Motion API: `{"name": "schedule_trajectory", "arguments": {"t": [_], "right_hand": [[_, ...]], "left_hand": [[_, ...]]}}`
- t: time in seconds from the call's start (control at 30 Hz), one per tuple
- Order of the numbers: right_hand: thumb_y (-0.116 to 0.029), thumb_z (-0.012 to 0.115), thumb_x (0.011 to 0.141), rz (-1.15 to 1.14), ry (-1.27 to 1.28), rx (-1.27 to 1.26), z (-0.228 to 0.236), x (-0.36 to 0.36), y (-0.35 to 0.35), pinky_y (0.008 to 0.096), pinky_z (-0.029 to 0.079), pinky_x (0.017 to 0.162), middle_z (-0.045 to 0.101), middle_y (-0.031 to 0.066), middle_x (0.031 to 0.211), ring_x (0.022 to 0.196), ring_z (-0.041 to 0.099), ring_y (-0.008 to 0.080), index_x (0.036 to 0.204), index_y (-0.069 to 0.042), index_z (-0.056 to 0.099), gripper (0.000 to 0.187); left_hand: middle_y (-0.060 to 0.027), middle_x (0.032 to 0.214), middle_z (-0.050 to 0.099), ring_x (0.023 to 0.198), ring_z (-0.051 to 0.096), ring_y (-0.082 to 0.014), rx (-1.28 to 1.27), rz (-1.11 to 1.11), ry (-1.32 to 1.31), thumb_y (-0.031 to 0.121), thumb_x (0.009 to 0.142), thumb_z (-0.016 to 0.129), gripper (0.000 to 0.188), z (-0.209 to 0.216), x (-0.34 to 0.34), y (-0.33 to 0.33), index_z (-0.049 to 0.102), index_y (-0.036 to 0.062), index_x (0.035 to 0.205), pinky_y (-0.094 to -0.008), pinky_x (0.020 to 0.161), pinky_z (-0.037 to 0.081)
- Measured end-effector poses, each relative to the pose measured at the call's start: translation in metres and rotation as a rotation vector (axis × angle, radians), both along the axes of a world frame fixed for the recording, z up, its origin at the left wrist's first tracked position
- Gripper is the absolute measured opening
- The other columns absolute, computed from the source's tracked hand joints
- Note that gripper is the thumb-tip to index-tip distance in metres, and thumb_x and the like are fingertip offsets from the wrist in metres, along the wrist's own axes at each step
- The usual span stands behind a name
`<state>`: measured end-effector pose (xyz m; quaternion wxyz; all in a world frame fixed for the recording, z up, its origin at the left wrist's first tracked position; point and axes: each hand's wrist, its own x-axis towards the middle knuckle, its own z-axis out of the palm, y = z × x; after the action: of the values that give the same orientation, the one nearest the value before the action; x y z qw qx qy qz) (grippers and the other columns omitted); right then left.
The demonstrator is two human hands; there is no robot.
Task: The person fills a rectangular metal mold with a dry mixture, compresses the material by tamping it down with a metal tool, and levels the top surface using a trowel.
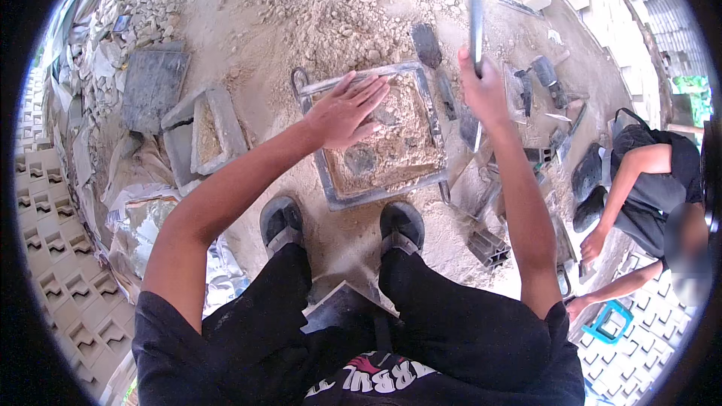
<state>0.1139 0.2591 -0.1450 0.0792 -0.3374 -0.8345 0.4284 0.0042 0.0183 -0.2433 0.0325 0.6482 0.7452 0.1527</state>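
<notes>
In front of my feet lies a square metal frame [342,199] filled with tan, crumbly sand mix [398,162], with a few darker patches in it. My left hand [347,114] is stretched out with its fingers apart over the frame's far left part; whether it touches the mix cannot be made out. To the right of the frame, my right hand [483,90] is raised and closed around a long, narrow, grey bar-like tool [476,22]. The tool points away from me and is smeared by motion, so its exact kind is unclear.
A concrete block mould [180,146] and a dark slab [154,79] stand left. Loose sand [316,15] is heaped beyond the frame. Dark tools [553,79] and a ribbed metal piece [489,246] lie right. Another person [647,173] crouches at right, near a turquoise stool [608,323].
</notes>
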Motion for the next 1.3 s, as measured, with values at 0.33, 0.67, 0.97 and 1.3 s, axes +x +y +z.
{"name": "schedule_trajectory", "arguments": {"t": [0.33, 0.67, 0.97, 1.3], "right_hand": [[-0.048, 0.048, 0.094, 0.239, -0.192, 0.223, -0.128, 0.031, 0.029, 0.0463, 0.047, 0.065, 0.061, 0.0274, 0.075, 0.076, 0.06, 0.0446, 0.086, 0.005, 0.06, 0.055], [-0.035, 0.061, 0.087, 0.164, -0.063, 0.437, -0.164, 0.018, 0.064, 0.0474, 0.045, 0.074, 0.06, 0.024, 0.089, 0.083, 0.058, 0.0417, 0.092, 0.003, 0.058, 0.038], [-0.043, 0.061, 0.086, 0.077, -0.11, 0.525, -0.186, -0.039, 0.107, 0.049, 0.048, 0.07, 0.062, 0.0276, 0.085, 0.08, 0.062, 0.0435, 0.098, 0.006, 0.054, 0.052], [-0.057, 0.045, 0.092, 0.376, -0.284, 0.514, -0.187, -0.237, 0.132, 0.0473, 0.051, 0.074, 0.064, 0.0277, 0.084, 0.081, 0.064, 0.0415, 0.104, 0.007, 0.057, 0.067]], "left_hand": [[-0.0098, 0.155, 0.018, 0.144, 0.016, -0.0244, -0.047, -0.038, 0.038, 0.041, 0.093, 0.046, 0.069, 0.005, -0.027, 0.024, 0.021, 0.0087, 0.148, -0.0515, 0.116, 0.005], [-0.0155, 0.156, 0.013, 0.145, 0.008, -0.0293, -0.086, 0.377, -0.351, 0.053, 0.099, 0.016, 0.067, -0.021, -0.067, 0.073, 0.021, 0.008, 0.148, -0.0518, 0.116, 0.002], [-0.0198, 0.154, 0.014, 0.144, 0.005, -0.0337, -0.054, 0.463, -0.51, 0.052, 0.098, 0.011, 0.07, -0.019, -0.077, 0.061, 0.023, 0.0041, 0.147, -0.0534, 0.115, -0.001], [-0.0203, 0.153, 0.019, 0.144, 0.01, -0.0333, 0.016, 0.327, -0.241, 0.036, 0.099, 0.032, 0.057, -0.011, -0.066, 0.049, 0.024, 0.0021, 0.144, -0.0556, 0.114, 0.001]]}}
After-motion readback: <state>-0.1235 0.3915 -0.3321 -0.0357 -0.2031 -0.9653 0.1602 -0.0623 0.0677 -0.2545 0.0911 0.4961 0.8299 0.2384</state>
